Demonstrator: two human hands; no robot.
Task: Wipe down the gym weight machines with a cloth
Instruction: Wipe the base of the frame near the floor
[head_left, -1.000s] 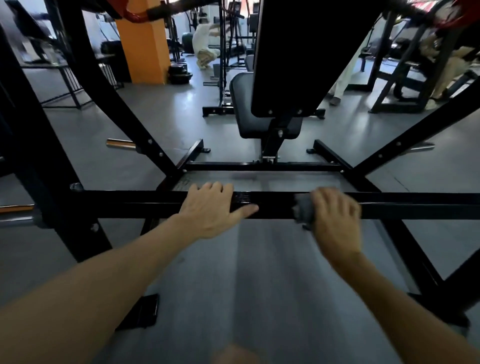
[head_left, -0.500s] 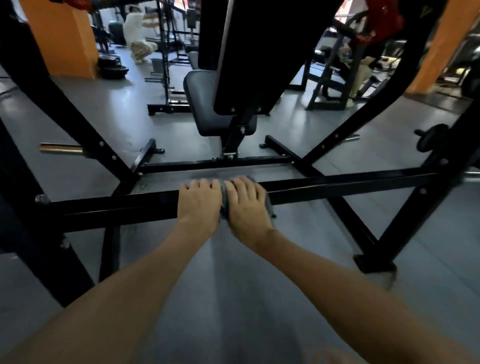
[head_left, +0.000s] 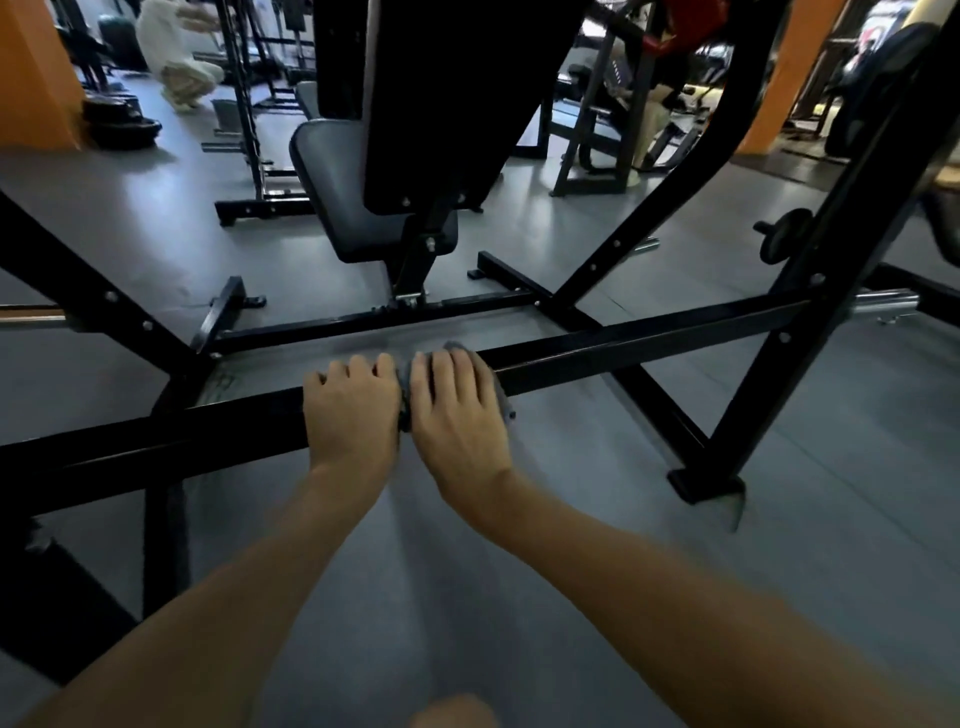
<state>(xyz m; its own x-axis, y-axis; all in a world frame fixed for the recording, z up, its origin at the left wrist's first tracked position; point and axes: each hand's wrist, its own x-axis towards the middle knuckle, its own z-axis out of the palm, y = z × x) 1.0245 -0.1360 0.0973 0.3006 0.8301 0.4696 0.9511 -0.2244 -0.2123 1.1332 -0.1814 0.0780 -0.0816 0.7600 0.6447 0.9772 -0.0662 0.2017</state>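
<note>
Mid-wipe on the machine's black crossbar (head_left: 623, 348), the right hand (head_left: 457, 410) curls its fingers over the grey cloth (head_left: 504, 400), the left hand (head_left: 353, 410) grips bare bar alongside; next probably comes sliding the cloth along unwiped metal.

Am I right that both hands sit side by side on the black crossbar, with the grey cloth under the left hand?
Not quite. The head view shows the grey cloth under the right hand, not the left hand. The rest holds: both hands sit side by side on the black crossbar.
</note>
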